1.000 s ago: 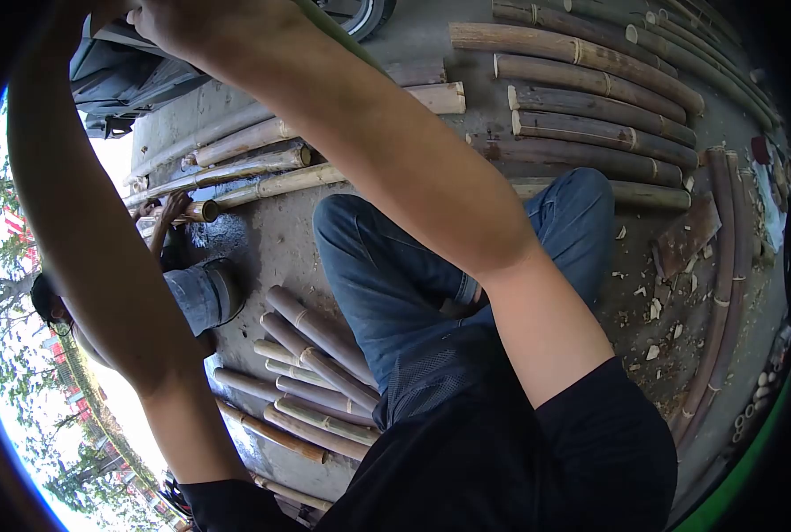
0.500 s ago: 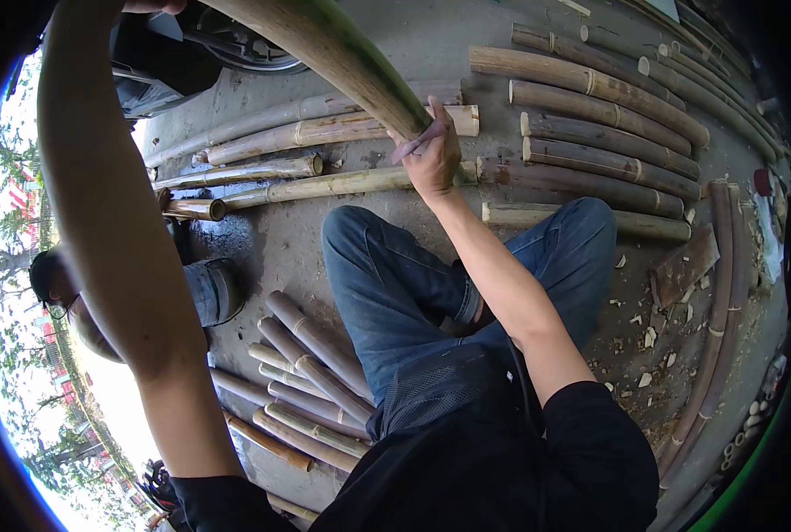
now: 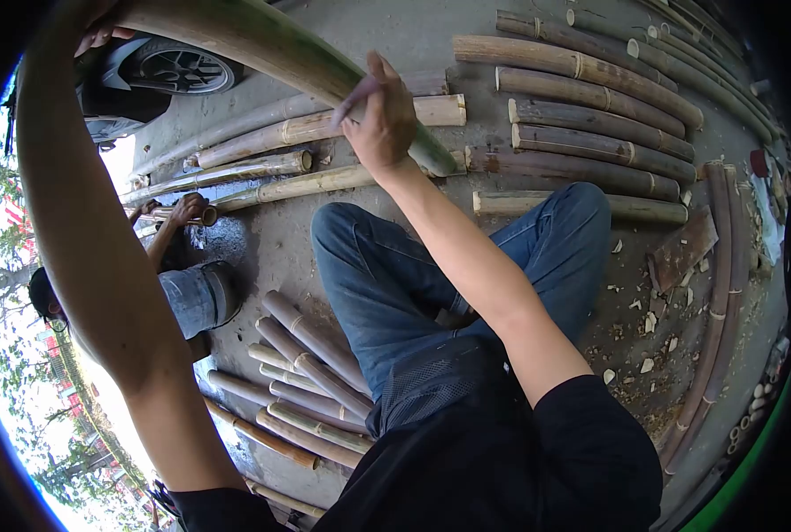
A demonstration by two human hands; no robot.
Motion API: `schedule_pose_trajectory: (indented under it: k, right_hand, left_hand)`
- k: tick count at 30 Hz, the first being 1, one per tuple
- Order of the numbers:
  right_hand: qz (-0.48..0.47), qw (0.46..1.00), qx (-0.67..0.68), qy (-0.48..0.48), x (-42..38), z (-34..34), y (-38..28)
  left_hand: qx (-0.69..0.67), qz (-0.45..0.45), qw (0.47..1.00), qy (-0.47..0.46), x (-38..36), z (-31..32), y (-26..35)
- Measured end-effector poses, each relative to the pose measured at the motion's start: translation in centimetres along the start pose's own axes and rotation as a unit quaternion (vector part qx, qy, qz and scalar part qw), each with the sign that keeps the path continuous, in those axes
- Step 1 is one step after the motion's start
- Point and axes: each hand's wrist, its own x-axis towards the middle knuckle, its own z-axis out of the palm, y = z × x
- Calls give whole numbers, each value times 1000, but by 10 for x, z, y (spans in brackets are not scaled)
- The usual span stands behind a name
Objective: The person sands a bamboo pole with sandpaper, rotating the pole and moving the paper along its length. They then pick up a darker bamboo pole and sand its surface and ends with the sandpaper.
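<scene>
A thick greenish-brown bamboo pole (image 3: 262, 55) slants from the upper left down to its lower end near the middle of the view. My left hand (image 3: 103, 37) grips its upper part at the top left; only some fingers show, the rest lost in shadow and behind my forearm. Around the lower part, my right hand (image 3: 386, 124) is closed, with a thin purplish-grey cloth or pad (image 3: 358, 99) pressed against the bamboo. The pole's end sticks out beyond that hand, above several bamboo pieces on the ground.
Several cut bamboo lengths (image 3: 590, 106) lie at the upper right, and a pile of shorter ones (image 3: 311, 355) at lower left. A co-worker's hand (image 3: 185, 208) rests on a bamboo tube (image 3: 207, 215). A wheel (image 3: 183, 71) stands upper left; wood chips (image 3: 648, 324) litter the right.
My right hand has slid up and left along the pole with the cloth or pad, exposing the lower end. The pole has shifted slightly. The co-worker's hands have come into sight.
</scene>
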Motion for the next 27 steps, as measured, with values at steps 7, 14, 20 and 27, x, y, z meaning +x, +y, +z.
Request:
schedule_pose_trajectory:
  k: [7,14,20,27]
  right_hand:
    - [65,992,49,-97,-81,-33,75]
    - [54,975,122,-177,-60,-40,83]
    - [0,1000,-14,-17,-4,-3,27]
    - [6,999,26,22,100,6,-64]
  left_hand:
    - [-236,-190,952,-46,-22,-26,24]
    - [-421,67,901,75,-18,-15,15]
    - [-410,-137,902,-14,0,-35,33]
    - [-461,-146,875,-20,6,-32,28]
